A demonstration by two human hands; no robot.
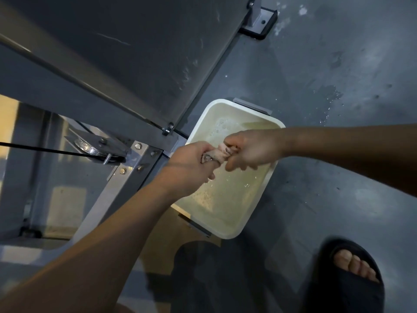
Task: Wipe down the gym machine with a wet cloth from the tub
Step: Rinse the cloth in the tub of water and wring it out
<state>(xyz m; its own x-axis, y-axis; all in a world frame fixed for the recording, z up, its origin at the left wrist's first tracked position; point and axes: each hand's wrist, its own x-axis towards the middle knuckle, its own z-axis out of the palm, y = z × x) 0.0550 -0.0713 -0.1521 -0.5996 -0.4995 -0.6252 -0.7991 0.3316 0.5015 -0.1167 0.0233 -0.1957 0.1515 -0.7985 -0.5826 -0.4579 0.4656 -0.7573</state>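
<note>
Both hands close on one cloth (217, 154), a pale, twisted roll held in the air above the tub. The left hand (193, 164) has its grip curled tight round the roll's left end, with the fingers wrapped under it. The right hand (250, 150) has its grip clenched on the other end, knuckles up. The hands lie just beside each other, and only a short stretch of cloth shows between them.

Directly below them stands the tub (228, 236), white and rectangular with rounded corners and a grey handle (252, 105) at its far end. It holds cloudy water (228, 195) with foam near the far end and along the left side.

The tub rests on a grey floor (343, 136), which has wet splashes beyond the tub's far right corner. On the tub's left rises the gym machine (117, 64), a grey frame with a broad sloping panel and bolted plates. Its pulley (90, 148) carries a black cable (40, 149) that leads away from the tub. On the near right of the tub, a foot in a dark open-toed slipper (352, 288) rests on the floor.
</note>
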